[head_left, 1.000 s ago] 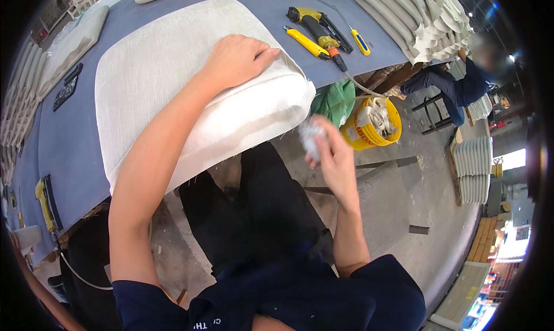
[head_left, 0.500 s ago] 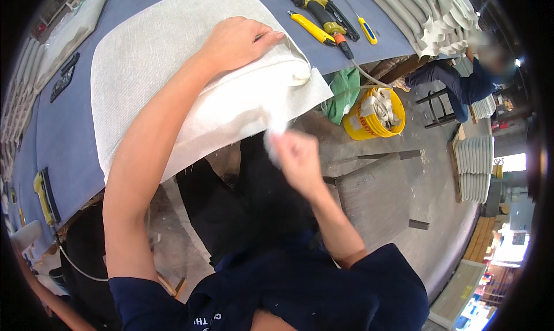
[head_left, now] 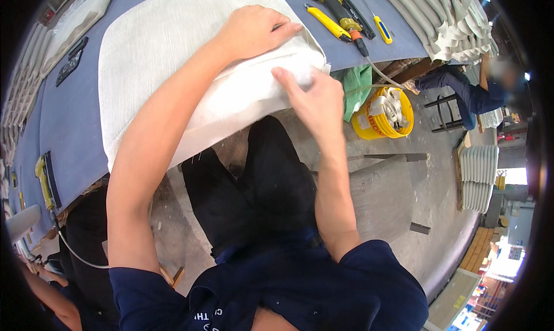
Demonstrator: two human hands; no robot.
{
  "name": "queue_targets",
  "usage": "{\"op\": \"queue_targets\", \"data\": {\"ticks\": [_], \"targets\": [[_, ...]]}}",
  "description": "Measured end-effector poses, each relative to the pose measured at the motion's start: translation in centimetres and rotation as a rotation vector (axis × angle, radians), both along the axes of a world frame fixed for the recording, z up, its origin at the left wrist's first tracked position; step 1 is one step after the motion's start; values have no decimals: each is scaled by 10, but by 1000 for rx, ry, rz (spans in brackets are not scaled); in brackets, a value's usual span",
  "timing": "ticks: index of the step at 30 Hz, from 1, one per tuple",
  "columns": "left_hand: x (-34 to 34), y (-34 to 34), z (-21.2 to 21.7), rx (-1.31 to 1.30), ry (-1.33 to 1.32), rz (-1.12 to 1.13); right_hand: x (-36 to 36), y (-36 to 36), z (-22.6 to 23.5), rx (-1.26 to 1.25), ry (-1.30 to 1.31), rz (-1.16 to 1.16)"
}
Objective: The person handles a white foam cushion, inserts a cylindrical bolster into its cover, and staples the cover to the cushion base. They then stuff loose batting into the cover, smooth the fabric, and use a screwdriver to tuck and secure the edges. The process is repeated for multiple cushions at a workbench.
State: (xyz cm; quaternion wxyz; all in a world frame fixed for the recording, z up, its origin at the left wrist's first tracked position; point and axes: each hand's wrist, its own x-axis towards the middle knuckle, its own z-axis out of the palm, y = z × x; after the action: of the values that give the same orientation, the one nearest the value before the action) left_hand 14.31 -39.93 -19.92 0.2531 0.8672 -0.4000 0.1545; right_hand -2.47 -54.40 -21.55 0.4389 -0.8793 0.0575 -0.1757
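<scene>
A light grey, fabric-covered cushion panel (head_left: 167, 48) with rounded corners lies at the front edge of the blue-covered table. White cloth (head_left: 242, 109) hangs from its near side over the edge, partly washed out by glare. My left hand (head_left: 254, 34) rests across the panel's near right part, fingers curled and thumb pressed on the fabric edge, gripping it. At the near right corner, my right hand (head_left: 317, 100) touches the white cloth. Its thumb stands apart from the fingers, whose tips are partly lost in the bright cloth.
Beyond the panel lie a yellow-black staple gun (head_left: 340, 11) with a hose, a yellow utility knife (head_left: 328, 24) and a yellow-blue screwdriver (head_left: 382, 30). A yellow bucket (head_left: 369, 126) of scraps stands right. Stacked panels (head_left: 424, 17) fill the far right. Another person (head_left: 482, 91) sits beyond.
My right hand has moved up and away from me, from below the cloth's edge to the panel corner. My left hand keeps its hold. The whole view has shifted slightly.
</scene>
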Motion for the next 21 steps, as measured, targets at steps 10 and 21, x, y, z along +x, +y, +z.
{"op": "queue_targets", "data": {"ticks": [10,21], "targets": [[-4,-1,-1,-19,8,3,-108,36,-63,98,-83,583],[-4,-2,1,-46,-35,3,-5,54,-34,184,-156,89]]}}
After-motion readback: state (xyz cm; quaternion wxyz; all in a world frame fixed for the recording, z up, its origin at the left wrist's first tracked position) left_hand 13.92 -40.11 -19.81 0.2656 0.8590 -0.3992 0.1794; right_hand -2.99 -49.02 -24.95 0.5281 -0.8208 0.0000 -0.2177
